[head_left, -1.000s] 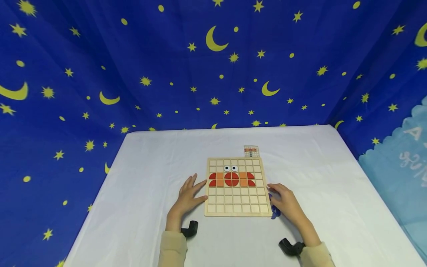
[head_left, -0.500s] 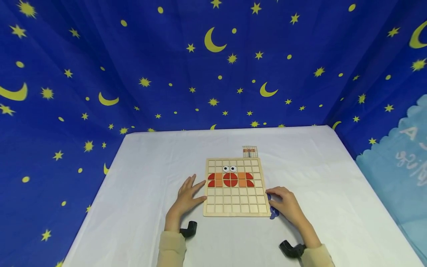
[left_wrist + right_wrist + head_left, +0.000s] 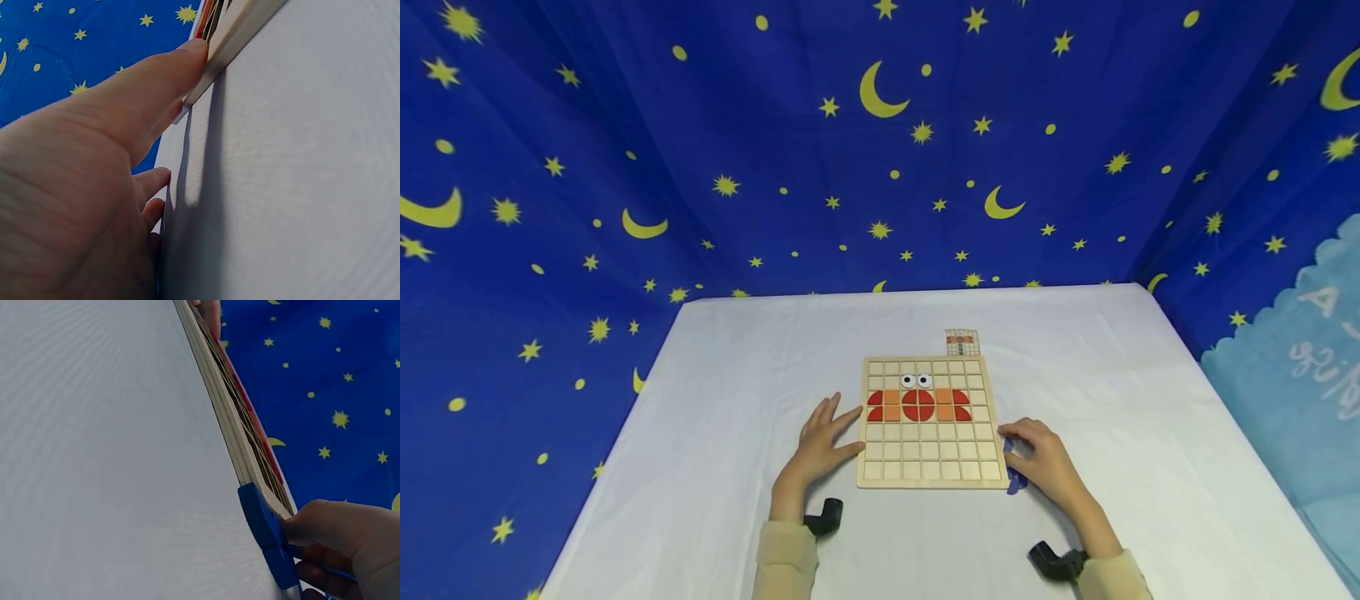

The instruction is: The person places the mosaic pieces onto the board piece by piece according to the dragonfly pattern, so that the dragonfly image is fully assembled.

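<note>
A square wooden grid board (image 3: 920, 482) lies on the white table. Set in it are red rounded pieces (image 3: 917, 406), orange squares (image 3: 891, 406) and two round eye pieces (image 3: 916, 381). My left hand (image 3: 817, 446) has its fingers spread; index fingertip and thumb touch the board's left edge. At the opposite edge, my right hand (image 3: 1047, 463) rests thumb and index finger against the board's side. Under and beside that hand lie blue pieces (image 3: 1017, 479), partly hidden. In the right wrist view the thumb meets the board's rim just above a blue piece (image 3: 261, 515).
A small printed pattern card (image 3: 962, 342) lies behind the board's far right corner. Black curved mounts (image 3: 825, 517) are worn at both wrists. A blue curtain (image 3: 820, 167) with stars and moons stands behind the table and at its sides.
My right hand has slid slightly toward me along the board's right edge. The left hand keeps its place at the left edge. The whole head view has shifted slightly.
</note>
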The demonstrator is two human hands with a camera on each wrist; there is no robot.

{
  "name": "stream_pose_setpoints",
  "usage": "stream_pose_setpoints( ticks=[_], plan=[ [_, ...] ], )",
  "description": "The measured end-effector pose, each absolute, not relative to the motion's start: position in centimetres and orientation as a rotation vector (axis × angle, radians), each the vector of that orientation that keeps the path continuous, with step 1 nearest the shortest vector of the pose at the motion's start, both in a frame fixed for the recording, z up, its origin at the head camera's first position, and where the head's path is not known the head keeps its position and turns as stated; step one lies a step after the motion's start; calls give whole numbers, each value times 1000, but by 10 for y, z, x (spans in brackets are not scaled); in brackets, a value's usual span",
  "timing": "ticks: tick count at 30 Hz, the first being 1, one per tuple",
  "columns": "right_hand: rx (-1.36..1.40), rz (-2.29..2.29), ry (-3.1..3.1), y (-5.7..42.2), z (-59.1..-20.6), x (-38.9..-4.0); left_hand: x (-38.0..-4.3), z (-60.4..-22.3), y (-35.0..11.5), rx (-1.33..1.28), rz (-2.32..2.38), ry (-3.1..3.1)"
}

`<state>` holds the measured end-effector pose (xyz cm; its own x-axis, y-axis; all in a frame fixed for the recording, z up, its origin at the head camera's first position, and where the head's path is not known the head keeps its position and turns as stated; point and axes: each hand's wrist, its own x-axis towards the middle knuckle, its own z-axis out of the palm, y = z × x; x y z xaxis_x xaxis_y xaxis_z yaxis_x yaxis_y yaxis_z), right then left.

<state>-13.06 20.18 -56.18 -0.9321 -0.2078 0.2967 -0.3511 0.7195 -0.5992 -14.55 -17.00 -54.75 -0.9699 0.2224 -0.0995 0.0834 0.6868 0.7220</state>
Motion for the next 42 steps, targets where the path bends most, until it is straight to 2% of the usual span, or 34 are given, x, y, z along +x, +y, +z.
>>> stream_pose_setpoints(
  ticks=[16, 22, 27, 34, 42],
  plan=[
    [445, 971, -2658, 200, -560, -130, -145, -551, -172, 235, 1153, 2723],
    [681, 1159, -2525, 180, -554, -136, -144, -551, -176, 213, 1118, 2733],
    [881, 1144, -2578, 152, -550, -145, -146, -549, -176, 218, 1134, 2726],
    [951, 1118, -2634, 122, -545, -160, -147, -551, -174, 238, 1129, 2733],
    [984, 1034, -2655, 108, -548, -170, -147, -552, -171, 243, 1132, 2731]
  ],
)
